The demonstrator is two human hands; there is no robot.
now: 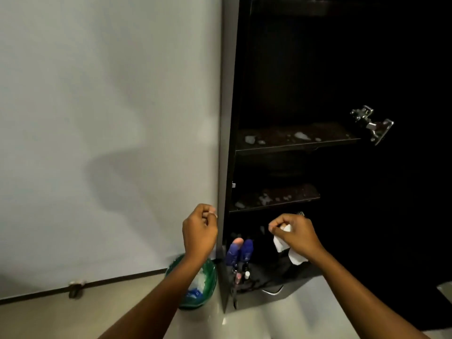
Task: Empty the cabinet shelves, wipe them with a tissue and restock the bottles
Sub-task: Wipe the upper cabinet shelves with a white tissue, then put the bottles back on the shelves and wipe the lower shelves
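A tall dark cabinet (pixel 227 118) stands open against a pale wall. Its upper shelf (pixel 293 143) and lower shelf (pixel 276 200) hold no bottles and show whitish smears and spots. At the cabinet's bottom stand two blue-capped bottles (pixel 241 250) with a few small bottles in front of them. My right hand (pixel 292 234) is closed around a crumpled white tissue (pixel 285 247), held in front of the bottom compartment. My left hand (pixel 199 230) is curled into a loose fist beside the cabinet's left edge; nothing shows in it.
A green-lined bin (pixel 209 272) with white and blue waste sits on the floor left of the cabinet. A metal hinge (pixel 371 123) juts out at the right. Dark items lie on the cabinet's bottom.
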